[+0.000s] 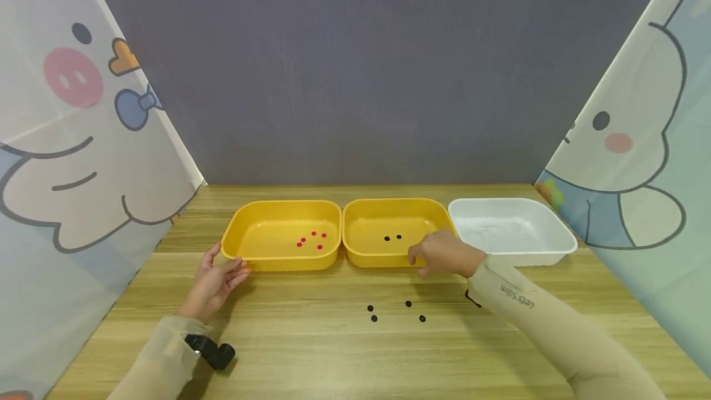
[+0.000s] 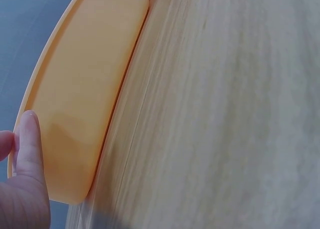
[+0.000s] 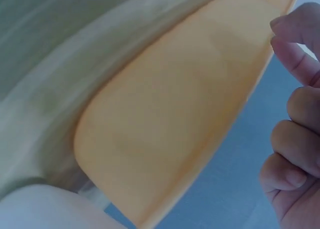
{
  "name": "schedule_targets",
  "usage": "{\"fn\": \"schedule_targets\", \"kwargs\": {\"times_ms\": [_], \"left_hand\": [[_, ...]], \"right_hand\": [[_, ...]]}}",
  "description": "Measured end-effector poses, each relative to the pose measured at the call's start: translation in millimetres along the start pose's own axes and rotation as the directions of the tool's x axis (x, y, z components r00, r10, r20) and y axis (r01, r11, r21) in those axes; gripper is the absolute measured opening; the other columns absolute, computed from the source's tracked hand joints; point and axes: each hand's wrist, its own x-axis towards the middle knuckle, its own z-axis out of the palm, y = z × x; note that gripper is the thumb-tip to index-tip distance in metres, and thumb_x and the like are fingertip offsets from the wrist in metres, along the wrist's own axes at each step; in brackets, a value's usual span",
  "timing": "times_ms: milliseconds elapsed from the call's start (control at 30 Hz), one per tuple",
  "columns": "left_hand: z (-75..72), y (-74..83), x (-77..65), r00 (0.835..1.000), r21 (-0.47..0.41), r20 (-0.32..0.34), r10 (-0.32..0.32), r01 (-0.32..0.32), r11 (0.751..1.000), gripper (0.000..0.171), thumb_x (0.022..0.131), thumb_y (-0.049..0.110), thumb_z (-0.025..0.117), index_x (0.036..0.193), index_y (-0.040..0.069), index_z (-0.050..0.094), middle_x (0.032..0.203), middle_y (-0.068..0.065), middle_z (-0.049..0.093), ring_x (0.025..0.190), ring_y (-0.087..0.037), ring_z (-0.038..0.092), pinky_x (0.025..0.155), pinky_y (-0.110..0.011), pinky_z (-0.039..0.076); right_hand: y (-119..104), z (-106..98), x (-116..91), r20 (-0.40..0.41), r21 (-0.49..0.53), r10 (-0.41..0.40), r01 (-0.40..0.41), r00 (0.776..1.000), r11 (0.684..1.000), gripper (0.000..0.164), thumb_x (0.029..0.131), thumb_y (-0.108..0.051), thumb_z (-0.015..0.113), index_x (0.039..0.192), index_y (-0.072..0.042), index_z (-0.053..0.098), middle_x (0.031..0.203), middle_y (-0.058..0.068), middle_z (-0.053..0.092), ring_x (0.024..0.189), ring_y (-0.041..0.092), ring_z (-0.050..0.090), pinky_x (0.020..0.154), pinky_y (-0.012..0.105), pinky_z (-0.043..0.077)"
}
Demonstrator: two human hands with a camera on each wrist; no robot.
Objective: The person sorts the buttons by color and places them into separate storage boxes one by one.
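Note:
My left hand (image 1: 213, 281) grips the front left corner of the left yellow tray (image 1: 291, 263), with one finger along its outer wall (image 2: 80, 104) and another at the rim. Several small round red pieces (image 1: 313, 233) lie in that tray. My right hand (image 1: 444, 253) is at the front rim of the middle yellow tray (image 1: 372, 260). In the right wrist view, its thumb and index fingertips (image 3: 280, 26) come close together and the other fingers curl in; whether a small piece is between them I cannot tell. Two black discs (image 1: 387, 239) lie in the middle tray.
Several more black discs (image 1: 374, 318) lie on the wooden table (image 1: 311, 350) in front of the middle tray. A white tray (image 1: 528, 260) stands at the right end of the row. Behind rises a grey panel (image 1: 355, 79), with cartoon-printed sheets at both sides.

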Motion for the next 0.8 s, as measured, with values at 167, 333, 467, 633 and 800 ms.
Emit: {"fn": "schedule_targets", "kwargs": {"times_ms": [167,333,467,633,800], "left_hand": [[0.0,1.0,0.2,1.0,0.008,-0.002,0.005,-0.005,1.0,0.08,0.099,-0.004,0.041,0.153,0.025,-0.011,0.069,-0.002,0.064,0.063,-0.012,0.067,0.067,-0.023,0.059],[0.0,0.3,0.4,1.0,0.015,-0.001,0.002,-0.002,1.0,0.081,0.099,-0.004,0.042,0.153,0.025,-0.011,0.069,-0.002,0.065,0.064,-0.012,0.067,0.068,-0.024,0.059],[0.2,0.1,0.2,1.0,0.011,-0.005,-0.003,0.003,1.0,0.081,0.099,-0.004,0.043,0.153,0.026,-0.011,0.069,-0.002,0.065,0.064,-0.012,0.067,0.068,-0.024,0.059],[0.8,0.6,-0.4,1.0,0.012,-0.009,-0.007,0.007,1.0,0.082,0.099,-0.004,0.043,0.153,0.027,-0.011,0.07,-0.002,0.064,0.064,-0.012,0.067,0.068,-0.024,0.059],[1.5,0.4,0.4,1.0,0.017,-0.01,-0.002,0.002,1.0,0.082,0.099,-0.004,0.043,0.153,0.026,-0.011,0.07,-0.002,0.065,0.064,-0.012,0.067,0.068,-0.024,0.059]], "right_hand": [[-2.4,7.8,-3.2,0.009,0.045,-0.016,0.016,1.0,0.999,0.011,0.078,-0.019,0.074,0.088,-0.016,0.07,0.062,-0.012,0.054,0.051,0.003,0.038,0.048,0.019,0.04],[-1.9,13.5,-8.5,-0.023,0.091,-0.036,0.038,0.999,0.995,0.012,0.078,-0.017,0.072,0.09,-0.013,0.071,0.061,-0.012,0.054,0.05,0.001,0.037,0.051,0.018,0.043],[-1.6,19.0,-11.1,-0.04,0.136,-0.044,0.049,0.998,0.989,0.014,0.079,-0.017,0.073,0.091,-0.011,0.073,0.074,-0.008,0.067,0.058,0.0,0.052,0.059,0.019,0.051],[-3.4,30.9,-12.7,-0.066,0.154,-0.102,0.111,0.993,0.982,0.015,0.081,-0.02,0.075,0.094,-0.012,0.077,0.088,-0.003,0.073,0.058,-0.004,0.052,0.059,0.014,0.05],[-4.7,38.9,-14.5,-0.025,0.19,-0.129,0.132,0.991,0.973,0.02,0.083,-0.024,0.073,0.1,-0.015,0.076,0.097,-0.004,0.073,0.067,-0.002,0.06,0.065,0.015,0.052]]}}
